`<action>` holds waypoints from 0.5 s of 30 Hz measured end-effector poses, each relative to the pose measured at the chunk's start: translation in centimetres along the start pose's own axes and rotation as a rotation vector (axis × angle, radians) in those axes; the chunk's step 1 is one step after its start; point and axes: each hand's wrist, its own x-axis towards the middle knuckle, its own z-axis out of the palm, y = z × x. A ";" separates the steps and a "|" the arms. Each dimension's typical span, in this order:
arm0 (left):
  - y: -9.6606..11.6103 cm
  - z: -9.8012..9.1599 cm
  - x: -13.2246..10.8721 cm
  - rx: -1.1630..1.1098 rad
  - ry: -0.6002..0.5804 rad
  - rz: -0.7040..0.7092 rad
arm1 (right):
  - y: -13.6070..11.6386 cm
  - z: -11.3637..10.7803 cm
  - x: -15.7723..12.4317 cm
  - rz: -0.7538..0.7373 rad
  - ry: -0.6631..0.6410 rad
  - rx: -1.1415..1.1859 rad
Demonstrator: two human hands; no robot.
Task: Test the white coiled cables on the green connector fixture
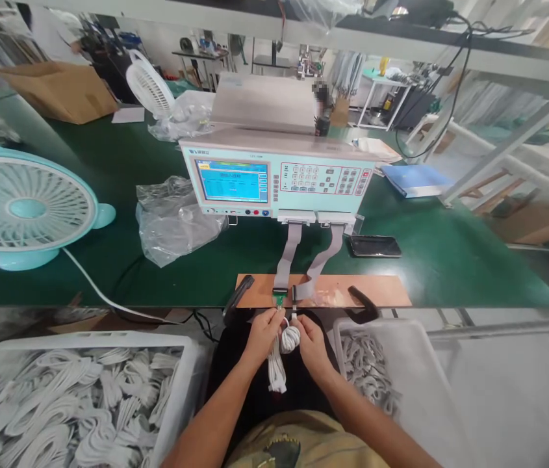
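Note:
A bundled white cable (290,339) hangs between my hands at the front edge of the bench. My left hand (263,333) is closed on one end of it, at a small green circuit board (280,300) on a grey ribbon cable (288,259). My right hand (312,338) pinches the cable's other end, just below the dark connector (294,294) of a second ribbon cable (323,260). Both ribbons run up to a tester (274,175) with a lit blue screen. Whether the plugs are fully seated is too small to tell.
A copper-coloured board (381,289) lies along the bench edge, with a phone (375,246) behind it. Left stand a turquoise fan (25,208) and a plastic bag (167,224). Below are a bin (186,364) of white cables and a smaller bin (420,364). A person (54,32) stands far back.

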 end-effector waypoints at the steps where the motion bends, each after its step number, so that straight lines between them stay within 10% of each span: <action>1: -0.1 -0.1 0.0 -0.003 -0.010 0.007 | 0.1 0.0 0.3 -0.001 0.014 -0.005; 15: -1.2 -0.1 0.1 -0.045 -0.037 0.008 | 0.0 0.0 1.3 0.126 0.029 0.164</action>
